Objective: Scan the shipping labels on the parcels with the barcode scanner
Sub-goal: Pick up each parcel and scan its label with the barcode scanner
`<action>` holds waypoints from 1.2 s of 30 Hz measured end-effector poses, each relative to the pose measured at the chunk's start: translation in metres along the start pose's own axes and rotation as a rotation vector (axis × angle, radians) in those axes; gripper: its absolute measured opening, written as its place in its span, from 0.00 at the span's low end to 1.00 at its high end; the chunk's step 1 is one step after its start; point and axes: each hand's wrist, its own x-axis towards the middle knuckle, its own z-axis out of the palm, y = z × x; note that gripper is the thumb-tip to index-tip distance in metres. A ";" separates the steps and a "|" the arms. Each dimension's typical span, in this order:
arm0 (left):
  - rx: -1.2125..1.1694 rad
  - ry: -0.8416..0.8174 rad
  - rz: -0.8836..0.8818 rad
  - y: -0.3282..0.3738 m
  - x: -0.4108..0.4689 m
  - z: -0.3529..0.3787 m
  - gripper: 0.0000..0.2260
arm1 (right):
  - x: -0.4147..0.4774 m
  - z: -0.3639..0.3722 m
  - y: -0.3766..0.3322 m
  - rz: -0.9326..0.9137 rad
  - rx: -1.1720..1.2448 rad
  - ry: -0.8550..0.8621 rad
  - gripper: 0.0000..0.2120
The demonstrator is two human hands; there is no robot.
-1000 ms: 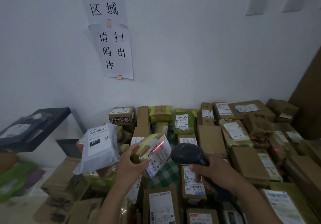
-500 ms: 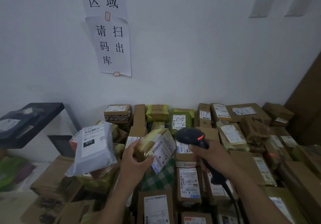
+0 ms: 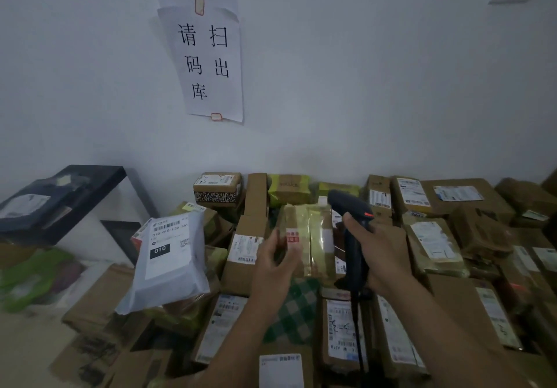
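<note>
My left hand (image 3: 272, 262) grips a small taped cardboard parcel (image 3: 307, 237) at its left edge, held upright above the pile. The side facing me shows yellow-green tape and a small red sticker; its shipping label is turned out of sight. My right hand (image 3: 382, 255) is wrapped round the handle of the black barcode scanner (image 3: 351, 216), just right of the parcel. The scanner's head points up and away toward the wall, and its cable hangs down. No red scan line shows on the parcel.
Several labelled cardboard parcels (image 3: 434, 246) cover the surface up to the white wall. A grey poly mailer (image 3: 168, 261) marked 010 leans at the left. A black shelf (image 3: 60, 201) stands at far left. Paper signs (image 3: 211, 62) hang on the wall.
My left hand has turned the parcel so its label no longer faces me. The scanner has risen and swung right of the parcel, and the red scan line is gone.
</note>
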 end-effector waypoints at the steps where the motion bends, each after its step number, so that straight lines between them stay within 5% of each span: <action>1: 0.010 0.018 -0.008 -0.006 0.005 -0.001 0.16 | 0.002 0.000 0.005 0.026 0.025 -0.001 0.22; 3: -0.024 0.012 -0.016 -0.017 0.013 -0.004 0.12 | 0.005 0.001 0.015 0.088 0.060 -0.003 0.23; 11: -0.055 -0.167 -0.245 -0.049 0.049 -0.013 0.30 | 0.035 -0.012 0.025 0.160 0.070 -0.069 0.23; 20: 0.543 0.158 -0.317 -0.088 0.072 0.022 0.44 | 0.079 -0.029 0.060 0.148 -0.161 0.003 0.12; 27: 0.788 0.100 -0.443 -0.125 0.089 0.044 0.44 | 0.097 -0.038 0.089 0.146 -0.378 -0.068 0.17; 36: 1.093 0.024 -0.462 -0.161 0.098 0.057 0.43 | 0.099 -0.045 0.102 0.144 -0.313 -0.056 0.18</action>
